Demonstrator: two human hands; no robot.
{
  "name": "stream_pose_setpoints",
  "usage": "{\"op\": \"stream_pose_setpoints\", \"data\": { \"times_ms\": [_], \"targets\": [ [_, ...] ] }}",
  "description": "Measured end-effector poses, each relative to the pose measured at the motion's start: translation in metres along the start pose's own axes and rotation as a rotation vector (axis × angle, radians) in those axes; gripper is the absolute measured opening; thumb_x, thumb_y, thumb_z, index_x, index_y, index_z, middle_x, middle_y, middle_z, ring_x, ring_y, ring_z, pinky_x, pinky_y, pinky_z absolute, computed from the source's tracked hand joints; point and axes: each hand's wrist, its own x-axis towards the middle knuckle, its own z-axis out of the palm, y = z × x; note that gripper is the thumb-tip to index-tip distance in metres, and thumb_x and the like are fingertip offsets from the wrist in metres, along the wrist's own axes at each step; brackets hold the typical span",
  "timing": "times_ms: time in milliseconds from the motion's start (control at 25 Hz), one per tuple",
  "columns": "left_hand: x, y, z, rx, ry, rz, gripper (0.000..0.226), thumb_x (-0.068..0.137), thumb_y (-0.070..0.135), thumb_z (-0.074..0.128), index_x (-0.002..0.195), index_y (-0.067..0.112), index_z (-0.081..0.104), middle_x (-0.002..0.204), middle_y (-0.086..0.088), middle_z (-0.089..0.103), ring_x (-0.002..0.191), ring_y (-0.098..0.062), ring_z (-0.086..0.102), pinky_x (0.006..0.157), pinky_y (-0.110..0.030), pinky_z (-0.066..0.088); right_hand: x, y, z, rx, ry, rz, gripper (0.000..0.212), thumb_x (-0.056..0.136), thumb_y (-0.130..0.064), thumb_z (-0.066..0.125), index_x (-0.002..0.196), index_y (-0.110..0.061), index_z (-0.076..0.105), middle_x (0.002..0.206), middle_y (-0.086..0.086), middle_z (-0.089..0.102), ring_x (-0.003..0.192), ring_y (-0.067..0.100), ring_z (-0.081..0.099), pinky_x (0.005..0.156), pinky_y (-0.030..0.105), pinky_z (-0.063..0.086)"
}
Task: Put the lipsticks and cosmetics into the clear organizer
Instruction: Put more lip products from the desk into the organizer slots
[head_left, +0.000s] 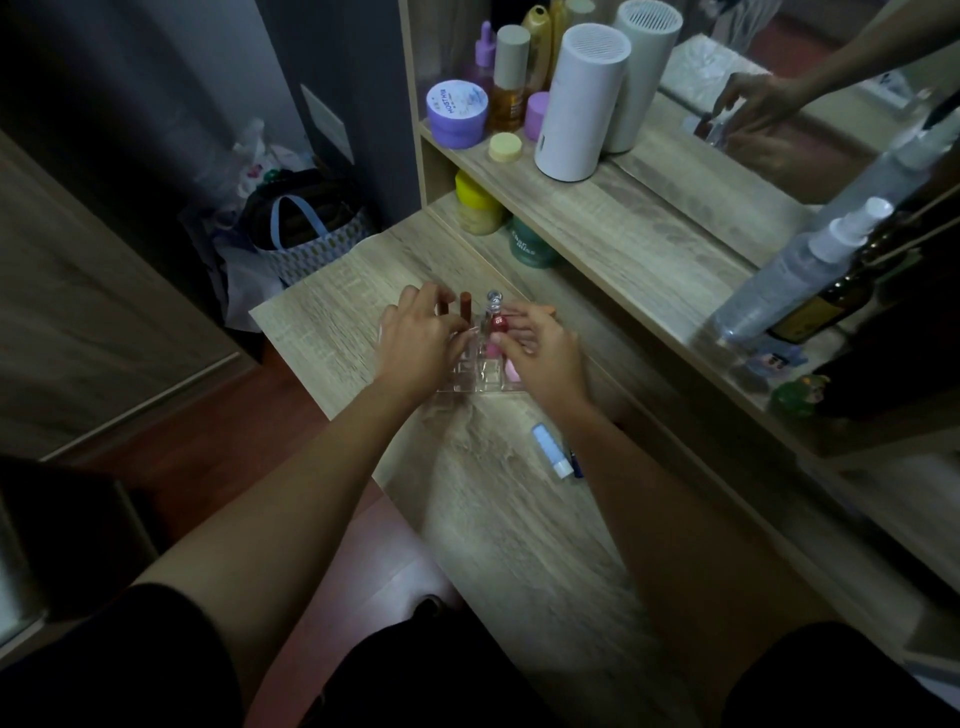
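Note:
A clear organizer (475, 375) stands on the wooden dresser top (519, 519). Upright in it are a brown lipstick (465, 307), a red bottle with a clear cap (496, 312) and a pink item (511, 370). My left hand (421, 343) lies over the organizer's left side, its fingers curled around the edge and partly hiding a second brown tube. My right hand (543, 351) is at the organizer's right side, with thumb and fingertips pinched on the red bottle. A light blue tube (550, 451) lies on the dresser nearer to me, with a dark blue stick (576, 463) beside it.
A shelf along the right carries a purple jar (457, 114), bottles, two white cylinders (579, 104) and a spray bottle (800, 270), with a mirror behind. A yellow-lidded jar (475, 205) and a green jar (530, 244) stand below. A bag (306, 234) sits on the floor to the left.

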Motion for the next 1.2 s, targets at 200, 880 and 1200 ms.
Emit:
{"op": "stream_pose_setpoints", "data": {
  "times_ms": [200, 880, 1200],
  "targets": [
    [0.005, 0.002, 0.0, 0.006, -0.02, -0.011, 0.025, 0.084, 0.035, 0.063, 0.09, 0.013, 0.074, 0.116, -0.008, 0.059, 0.106, -0.028, 0.051, 0.08, -0.044, 0.044, -0.002, 0.008, 0.01, -0.02, 0.031, 0.042, 0.029, 0.08, -0.003, 0.071, 0.108, -0.006, 0.065, 0.104, 0.01, 0.071, 0.079, -0.004, 0.061, 0.064, -0.002, 0.047],
    [-0.011, 0.005, -0.009, -0.118, 0.142, 0.092, 0.02, 0.083, 0.024, 0.067, 0.093, 0.007, 0.07, 0.106, -0.017, 0.062, 0.091, -0.033, 0.057, 0.076, -0.04, 0.046, -0.007, 0.008, -0.016, -0.097, -0.032, 0.074, 0.032, 0.081, -0.012, 0.071, 0.111, -0.011, 0.061, 0.103, 0.001, 0.069, 0.09, 0.008, 0.063, 0.073, 0.012, 0.052],
    [-0.07, 0.05, 0.028, -0.395, -0.236, 0.197, 0.017, 0.085, 0.009, 0.064, 0.098, -0.002, 0.067, 0.092, -0.025, 0.062, 0.08, -0.035, 0.063, 0.075, -0.039, 0.052, -0.028, 0.044, -0.077, -0.503, -0.241, 0.175, 0.022, 0.079, -0.015, 0.072, 0.1, -0.01, 0.068, 0.096, 0.011, 0.072, 0.087, 0.022, 0.067, 0.081, 0.03, 0.055]
  ]
}}
